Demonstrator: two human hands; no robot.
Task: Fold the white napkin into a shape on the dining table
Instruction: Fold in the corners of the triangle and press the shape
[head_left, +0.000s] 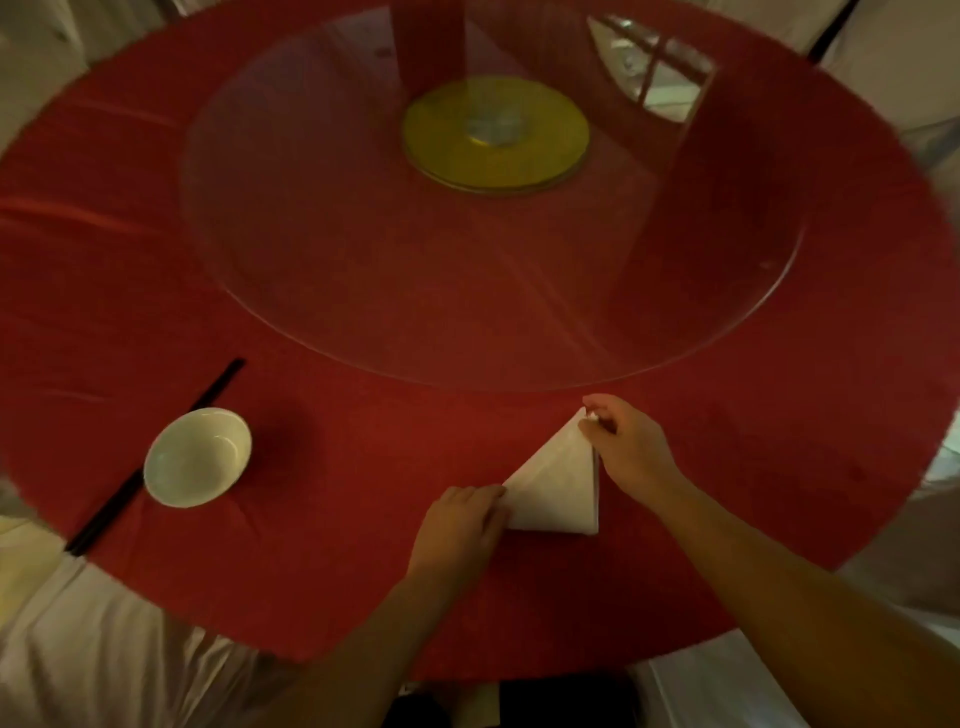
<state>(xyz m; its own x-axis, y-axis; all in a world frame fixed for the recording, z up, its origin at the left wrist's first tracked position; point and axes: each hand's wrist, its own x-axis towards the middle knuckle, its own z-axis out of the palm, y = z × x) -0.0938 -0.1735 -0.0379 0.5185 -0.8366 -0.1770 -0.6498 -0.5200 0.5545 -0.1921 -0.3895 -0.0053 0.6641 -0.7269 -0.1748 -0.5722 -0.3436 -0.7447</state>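
We see a matt white cloth napkin on a red cloth-covered table, a clear glossy glass turntable (reflections show on it), and a smooth, glazed white bowl.

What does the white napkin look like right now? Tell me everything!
The white napkin is cloth folded into a flat triangle, with layered edges showing down its right side. It lies on the red tablecloth near the table's front edge, its point aimed away toward the glass turntable. The right hand pinches the top tip, and the left hand rests on the lower left corner.
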